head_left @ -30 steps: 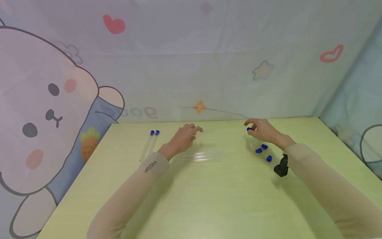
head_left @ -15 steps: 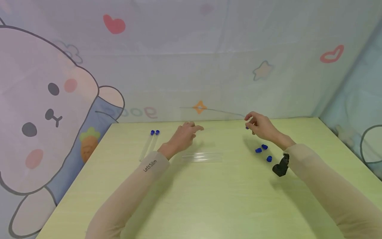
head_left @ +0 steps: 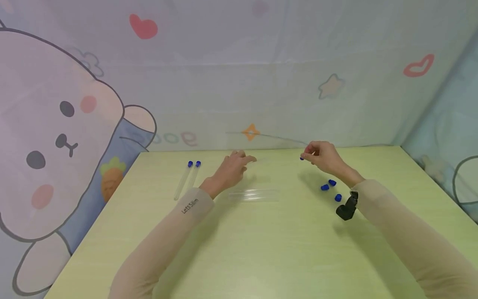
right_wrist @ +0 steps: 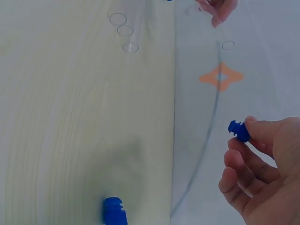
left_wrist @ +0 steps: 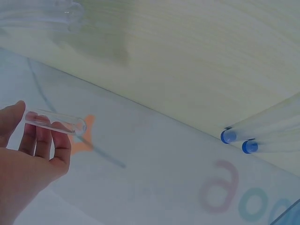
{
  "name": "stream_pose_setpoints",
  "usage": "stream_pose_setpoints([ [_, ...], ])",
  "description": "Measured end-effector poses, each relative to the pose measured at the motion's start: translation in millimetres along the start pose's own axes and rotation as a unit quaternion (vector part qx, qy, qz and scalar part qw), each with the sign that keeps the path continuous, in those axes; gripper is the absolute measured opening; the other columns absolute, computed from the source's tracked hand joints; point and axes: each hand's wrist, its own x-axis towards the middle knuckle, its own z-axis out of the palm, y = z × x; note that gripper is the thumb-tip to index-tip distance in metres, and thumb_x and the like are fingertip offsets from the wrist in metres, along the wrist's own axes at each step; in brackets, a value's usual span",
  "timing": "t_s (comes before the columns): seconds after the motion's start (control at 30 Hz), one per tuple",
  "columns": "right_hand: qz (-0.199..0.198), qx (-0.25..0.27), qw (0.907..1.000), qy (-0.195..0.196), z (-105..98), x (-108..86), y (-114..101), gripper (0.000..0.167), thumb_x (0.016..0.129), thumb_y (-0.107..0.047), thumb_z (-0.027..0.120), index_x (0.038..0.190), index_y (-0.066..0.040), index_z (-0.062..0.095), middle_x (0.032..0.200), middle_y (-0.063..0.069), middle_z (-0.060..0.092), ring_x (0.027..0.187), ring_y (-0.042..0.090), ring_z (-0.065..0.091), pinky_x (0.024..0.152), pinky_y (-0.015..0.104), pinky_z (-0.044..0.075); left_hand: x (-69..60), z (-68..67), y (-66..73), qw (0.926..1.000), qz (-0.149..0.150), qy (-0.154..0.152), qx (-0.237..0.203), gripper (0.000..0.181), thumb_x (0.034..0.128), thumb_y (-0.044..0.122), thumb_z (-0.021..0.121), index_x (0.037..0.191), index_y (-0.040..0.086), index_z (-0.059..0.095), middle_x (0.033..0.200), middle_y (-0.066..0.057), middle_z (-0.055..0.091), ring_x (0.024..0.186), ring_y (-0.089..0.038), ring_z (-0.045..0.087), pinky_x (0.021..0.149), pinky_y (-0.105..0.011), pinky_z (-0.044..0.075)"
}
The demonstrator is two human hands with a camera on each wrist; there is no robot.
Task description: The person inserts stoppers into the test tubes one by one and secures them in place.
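Note:
In the left wrist view the left hand (left_wrist: 40,161) holds a clear glass tube (left_wrist: 56,123) between thumb and fingers, its rounded end pointing right. The right hand (right_wrist: 262,164) pinches a blue cap (right_wrist: 239,131) between thumb and index finger, and the tube's open rim faces it from across a gap. In the head view the left hand (head_left: 229,171) is above the back middle of the table, the right hand (head_left: 325,159) to its right. Several clear tubes (head_left: 254,195) lie side by side below the left hand. Three loose blue caps (head_left: 325,187) lie below the right hand.
Two tubes with blue caps (head_left: 190,164) lie at the table's back left. A patterned cloth (head_left: 209,83) hangs behind the table (head_left: 261,249). A black device (head_left: 347,209) is attached at the right wrist.
The right hand has lifted and moved left with its blue cap, bringing it closer to the left hand. The left hand has hardly moved. The head view has shifted slightly.

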Motion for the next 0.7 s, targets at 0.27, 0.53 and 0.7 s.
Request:
stream_pose_setpoints([
  [0.27,0.012,0.042,0.999,-0.003,6,3.8,-5,0.028,0.099,-0.021,0.055,0.114,0.001,0.064,0.088,0.014,0.066,0.065,0.013,0.056,0.055,0.025,0.049,2.8,1.6,4.7,1.0,-0.004,-0.003,-0.008,0.043,0.0932,-0.002,0.056,0.132,0.015,0.058,0.108,-0.013,0.06,0.101,-0.027,0.049,0.077,-0.037,0.038],
  [0.53,0.012,0.093,0.9954,-0.019,12,5.7,-10,0.023,0.097,-0.019,0.058,0.11,0.0,0.065,0.084,0.01,0.065,0.061,0.015,0.055,0.055,0.025,0.049,4.2,2.8,7.2,1.0,-0.005,-0.005,-0.006,0.043,0.0933,-0.002,0.056,0.132,0.016,0.058,0.108,-0.013,0.06,0.102,-0.027,0.05,0.077,-0.037,0.04],
  [0.7,0.029,0.1,0.994,-0.034,13,7.0,-13,0.024,0.096,-0.017,0.06,0.112,0.001,0.065,0.091,0.013,0.068,0.064,0.012,0.058,0.056,0.024,0.05,5.0,3.3,9.0,0.9999,-0.007,-0.007,-0.003,0.043,0.0936,-0.001,0.056,0.133,0.017,0.057,0.105,-0.01,0.058,0.099,-0.025,0.048,0.076,-0.034,0.036],
])
